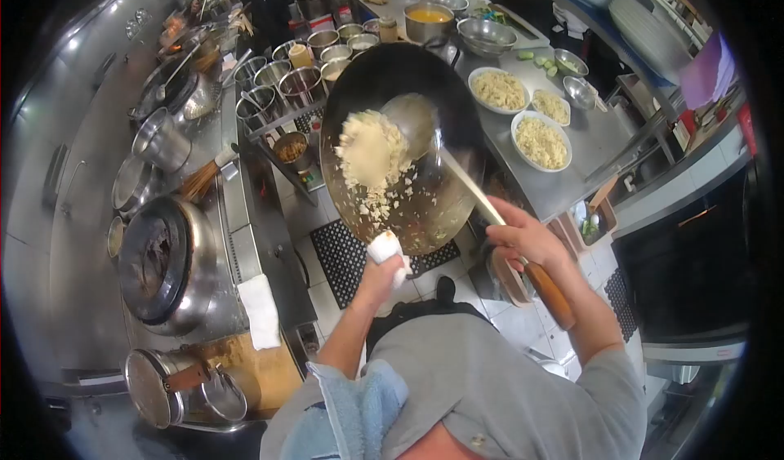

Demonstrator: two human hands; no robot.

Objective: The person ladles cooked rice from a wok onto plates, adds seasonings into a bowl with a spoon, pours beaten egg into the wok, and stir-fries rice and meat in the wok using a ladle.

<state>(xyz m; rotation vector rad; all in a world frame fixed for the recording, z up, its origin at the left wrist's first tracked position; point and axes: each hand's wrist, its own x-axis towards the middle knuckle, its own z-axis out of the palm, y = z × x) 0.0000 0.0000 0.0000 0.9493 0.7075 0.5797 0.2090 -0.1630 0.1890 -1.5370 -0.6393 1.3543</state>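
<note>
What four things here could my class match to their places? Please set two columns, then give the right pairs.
Things:
1. Wok
2. Ladle
3. Blue towel
4. Bamboo brush

Places:
A. Draped at the left shoulder
B. Held in the right hand
C. On the steel range
D. Gripped at its rim by the left hand with a white cloth

Pairs: 1-D, 2-B, 3-A, 4-C

The wok [392,68] shows its open inside, black at the far end, brownish and shiny nearer. Pale yellow rice [359,154] lies heaped in the wok's left half, partly blurred, grains scattered toward the near rim. 1 metal ladle [471,186] has its bowl beside the heap, its wooden grip beyond the wok's right rim. 1 bunched white cloth [386,248] sits at the wok's near rim.
</note>
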